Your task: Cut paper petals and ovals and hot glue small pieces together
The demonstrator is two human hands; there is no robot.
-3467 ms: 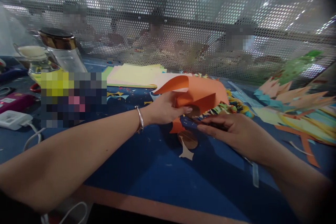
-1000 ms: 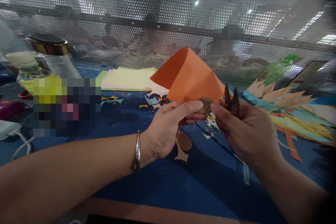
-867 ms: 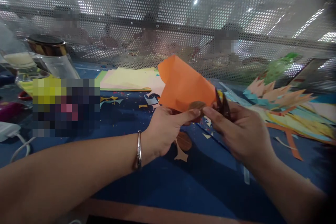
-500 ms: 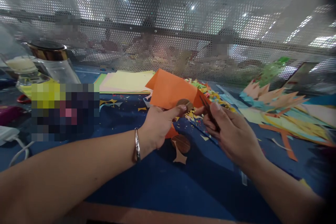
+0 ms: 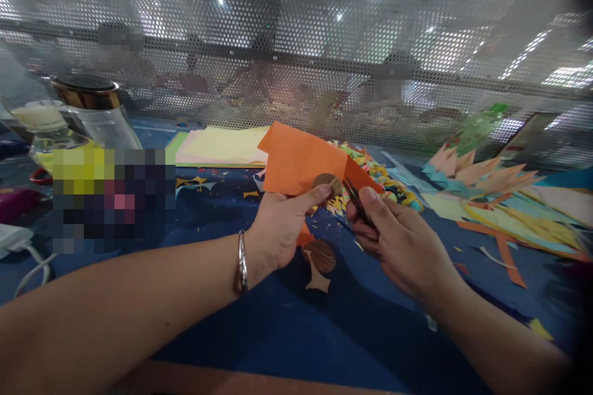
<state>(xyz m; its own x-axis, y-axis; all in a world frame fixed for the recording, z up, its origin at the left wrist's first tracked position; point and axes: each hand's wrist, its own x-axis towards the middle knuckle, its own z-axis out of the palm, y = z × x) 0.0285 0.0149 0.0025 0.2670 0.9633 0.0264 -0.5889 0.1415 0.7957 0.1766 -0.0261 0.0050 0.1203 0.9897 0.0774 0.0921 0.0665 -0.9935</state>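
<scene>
Orange folded paper [image 5: 301, 157] and a round brown disc [image 5: 326, 182] are pinched in the left hand [image 5: 281, 222], presumably against slipping; the right hand [image 5: 395, 229] grips dark pointed scissors [image 5: 354, 195].

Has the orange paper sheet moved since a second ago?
Yes: the orange paper sheet sits lower and farther left; its top corner, earlier well above the pale yellow paper stack, is now about level with the stack's far edge.

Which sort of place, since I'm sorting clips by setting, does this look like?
Probably a paper-craft workspace, though the room itself is hard to pin down. A stack of coloured sheets, a heap of paper scraps and the orange paper in the left hand point that way.
</scene>
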